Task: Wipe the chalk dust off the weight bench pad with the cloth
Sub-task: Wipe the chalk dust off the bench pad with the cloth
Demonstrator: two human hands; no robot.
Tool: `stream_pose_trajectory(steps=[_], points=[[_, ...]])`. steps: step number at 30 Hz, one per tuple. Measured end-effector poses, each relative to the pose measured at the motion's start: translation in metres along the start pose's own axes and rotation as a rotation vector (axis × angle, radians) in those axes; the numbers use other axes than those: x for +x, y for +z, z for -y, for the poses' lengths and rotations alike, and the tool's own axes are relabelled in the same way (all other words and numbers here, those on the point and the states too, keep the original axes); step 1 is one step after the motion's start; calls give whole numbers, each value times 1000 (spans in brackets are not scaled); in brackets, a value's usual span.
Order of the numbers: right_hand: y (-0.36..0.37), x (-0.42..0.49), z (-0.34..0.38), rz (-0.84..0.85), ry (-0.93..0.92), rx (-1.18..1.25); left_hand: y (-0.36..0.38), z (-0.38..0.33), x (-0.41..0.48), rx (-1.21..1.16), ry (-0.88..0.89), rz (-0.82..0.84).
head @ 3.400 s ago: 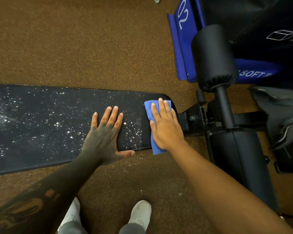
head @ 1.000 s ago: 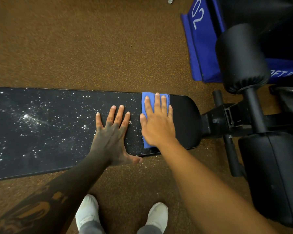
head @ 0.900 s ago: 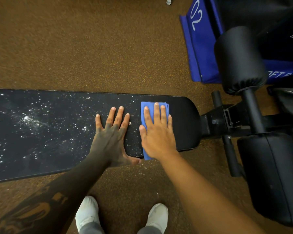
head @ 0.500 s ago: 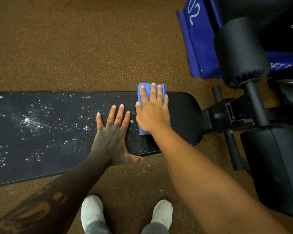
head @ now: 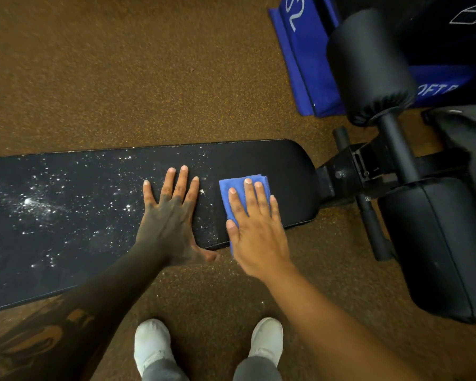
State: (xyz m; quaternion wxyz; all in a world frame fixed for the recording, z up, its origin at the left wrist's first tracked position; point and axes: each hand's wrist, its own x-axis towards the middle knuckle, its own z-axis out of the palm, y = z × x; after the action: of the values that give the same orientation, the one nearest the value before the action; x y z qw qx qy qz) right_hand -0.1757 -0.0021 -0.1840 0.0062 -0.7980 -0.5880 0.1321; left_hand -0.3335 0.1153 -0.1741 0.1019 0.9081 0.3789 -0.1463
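The black weight bench pad runs left to right across the view. White chalk dust speckles its left and middle parts, while the right end looks clean. My right hand lies flat on a folded blue cloth, pressing it onto the pad near the front edge. My left hand rests flat on the pad just left of the cloth, fingers spread, holding nothing. A thin line of dust lies between the two hands.
Right of the pad are the bench's black frame, a padded roller and a black seat pad. A blue soft mat lies on the brown floor behind. My white shoes stand in front of the bench.
My right hand has pulled the cloth from the pad's far edge back toward the near edge. Since the earliest frame the pad's right end has lost its dust. The left hand stays put.
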Motion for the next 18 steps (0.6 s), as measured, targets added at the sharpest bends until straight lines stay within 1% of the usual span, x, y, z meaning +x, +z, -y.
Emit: stream_pose_trajectory(steps=[4, 9, 11, 15, 18], points=[[3, -10, -34, -41, 105, -27, 1, 2, 1, 18, 1, 5], [3, -3, -14, -46, 185, -24, 2, 4, 1, 28, 4, -6], [1, -1, -3, -27, 162, -15, 3, 4, 1, 28, 9, -10], [-1, 10, 33, 22, 5, 9, 4, 5, 0, 24, 10, -9], [-2, 22, 44, 62, -6, -9, 4, 14, -5, 35, -3, -1]])
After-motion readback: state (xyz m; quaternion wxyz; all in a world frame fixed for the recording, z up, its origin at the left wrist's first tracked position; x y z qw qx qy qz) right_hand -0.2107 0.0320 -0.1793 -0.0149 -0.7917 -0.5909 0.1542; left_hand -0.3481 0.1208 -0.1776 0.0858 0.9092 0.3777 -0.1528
